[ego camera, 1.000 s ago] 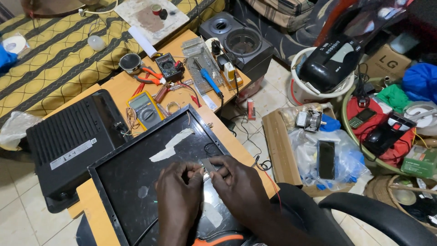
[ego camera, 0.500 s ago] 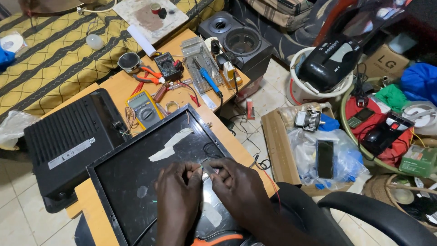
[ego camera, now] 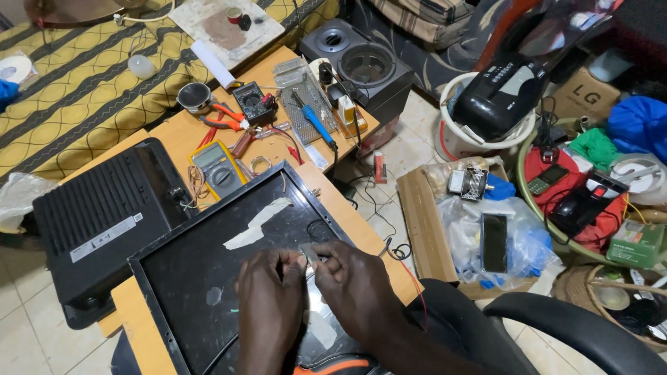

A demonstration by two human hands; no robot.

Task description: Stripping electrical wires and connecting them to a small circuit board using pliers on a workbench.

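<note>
1. The small pale strip (ego camera: 310, 255) sits between both hands, pinched at the near middle of the black flat panel (ego camera: 229, 278).
2. The left hand (ego camera: 269, 305) closes its fingertips on the strip's left end; the right hand (ego camera: 358, 292) grips the right end, so each is equally near.
3. Its long axis runs roughly left to right, tilted slightly.
4. The strip looks thin, whitish and tape-like, similar to the longer pale piece (ego camera: 257, 223) stuck farther up the panel.

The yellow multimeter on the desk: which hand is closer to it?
Left. The left hand lies below the yellow multimeter, over the black panel. The right hand is farther, toward the panel's right edge.
</note>
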